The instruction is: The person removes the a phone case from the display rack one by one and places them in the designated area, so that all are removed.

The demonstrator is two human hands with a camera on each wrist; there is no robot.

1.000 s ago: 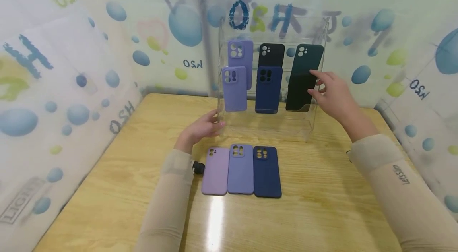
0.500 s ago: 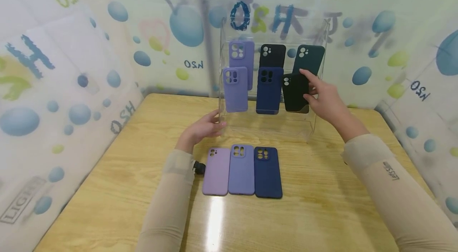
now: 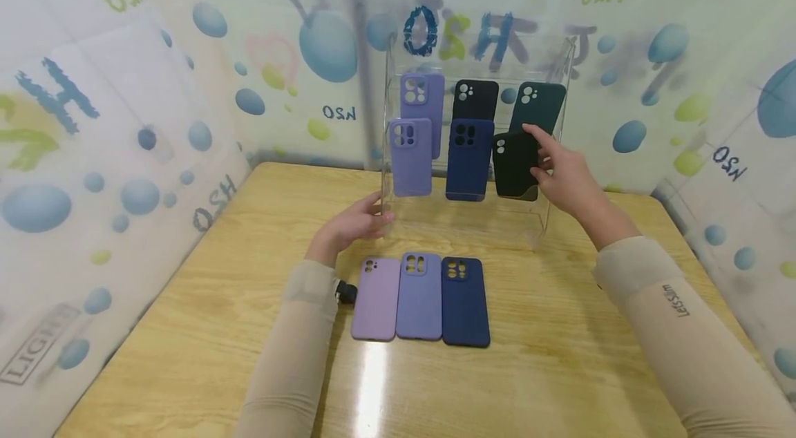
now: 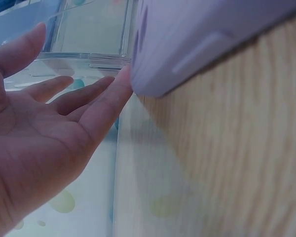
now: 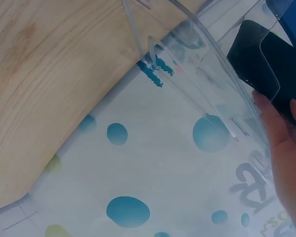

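Observation:
At the right of a clear display stand (image 3: 466, 217), my right hand (image 3: 566, 177) pinches a black phone case (image 3: 513, 167) by its upper right side. That case leans slightly, its lower end at the stand's front lip. A dark green phone case (image 3: 539, 106) stands behind it on the upper tier. In the right wrist view, fingers and thumb meet the dark case (image 5: 251, 52) through the clear plastic. My left hand (image 3: 349, 222) touches the stand's lower left side, its fingers mostly straight in the left wrist view.
The stand also carries a navy case (image 3: 468, 168), lavender cases (image 3: 412, 165) and an upper black case (image 3: 486, 96). In front on the wooden table (image 3: 560, 355) lie a pink-purple case (image 3: 376, 303), a periwinkle case (image 3: 419, 307) and a navy case (image 3: 466, 310), side by side. Patterned walls close the sides.
My right hand has shifted left with the black phone case, exposing its camera cutouts and more separation from the green one. During the last half second it barely moves. My left hand stays put.

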